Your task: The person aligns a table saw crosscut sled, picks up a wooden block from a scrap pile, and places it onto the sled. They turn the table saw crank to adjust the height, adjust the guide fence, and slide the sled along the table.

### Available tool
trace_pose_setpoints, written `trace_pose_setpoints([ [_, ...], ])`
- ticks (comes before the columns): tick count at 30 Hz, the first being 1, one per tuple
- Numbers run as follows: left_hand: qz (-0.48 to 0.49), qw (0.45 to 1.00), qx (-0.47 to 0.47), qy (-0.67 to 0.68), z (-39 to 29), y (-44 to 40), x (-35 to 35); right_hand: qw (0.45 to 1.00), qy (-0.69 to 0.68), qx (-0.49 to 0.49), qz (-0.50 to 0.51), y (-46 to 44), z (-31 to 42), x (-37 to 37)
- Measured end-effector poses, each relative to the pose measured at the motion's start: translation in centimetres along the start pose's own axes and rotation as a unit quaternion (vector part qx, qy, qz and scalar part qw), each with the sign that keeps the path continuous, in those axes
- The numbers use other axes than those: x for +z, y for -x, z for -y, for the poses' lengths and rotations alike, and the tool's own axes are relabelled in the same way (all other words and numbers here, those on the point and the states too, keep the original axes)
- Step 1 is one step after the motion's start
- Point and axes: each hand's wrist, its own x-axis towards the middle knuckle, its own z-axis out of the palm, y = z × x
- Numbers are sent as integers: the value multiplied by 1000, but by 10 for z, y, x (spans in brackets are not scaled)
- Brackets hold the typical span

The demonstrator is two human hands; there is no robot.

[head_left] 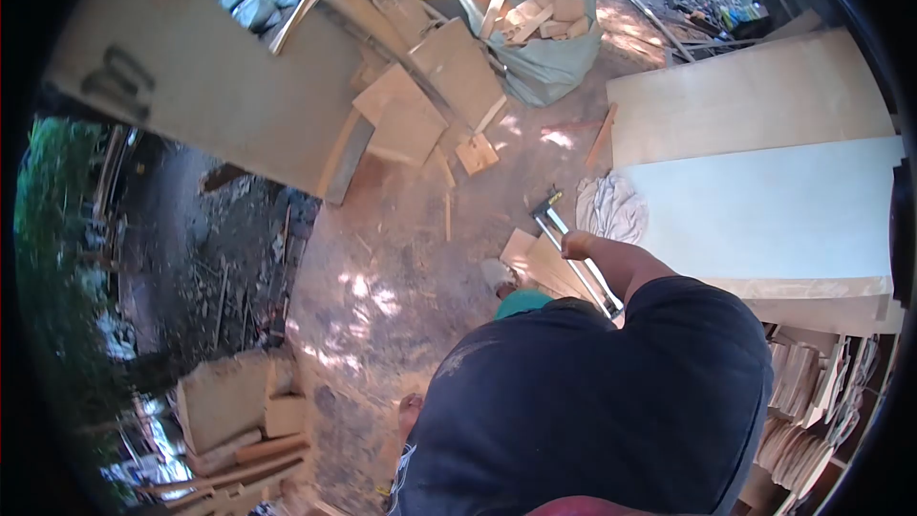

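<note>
My right hand (576,246) is closed around a long, narrow tool (546,221) with two parallel pale metal bars and black ends, which looks like a hacksaw frame. The tool slants over pieces of thin board (544,263) on the floor. A crumpled pale cloth (611,208) lies just beyond that hand, against the stacked sheets. Beside the left edge of my dark shirt a small patch of skin (411,408) shows; whether it is my left hand or a foot I cannot tell, and no fingers can be made out.
Large sheets with a pale blue-white top (764,215) are stacked at right. A greenish sack (544,72) of wood offcuts stands ahead, near leaning boards (406,115). A big panel (201,86) is at upper left. More offcuts (229,401) lie at lower left, past the floor's edge.
</note>
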Motion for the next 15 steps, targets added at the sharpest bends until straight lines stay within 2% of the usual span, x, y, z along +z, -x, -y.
trace_pose_setpoints([
  [1,17,996,18,89,-11,-28,1,997,-27,-10,-67,-12,-6,-9],
  [2,-21,989,-47,-140,-84,-38,14,997,-35,-4,-72,-24,-11,-26],
  [4,11,981,-31,-193,-194,-63,42,980,-125,66,-139,-40,-16,-66],
  [5,37,971,-19,-235,-227,-81,52,979,-130,74,-139,-42,-15,-86],
  [7,38,983,-16,-177,-269,-128,74,960,-188,76,-192,-47,-15,-128],
  [10,57,977,29,-205,-337,-177,110,944,-231,123,-199,-72,-20,-166],
  [15,137,956,-3,-261,-386,-291,133,919,-248,136,-275,-99,-41,-179],
])
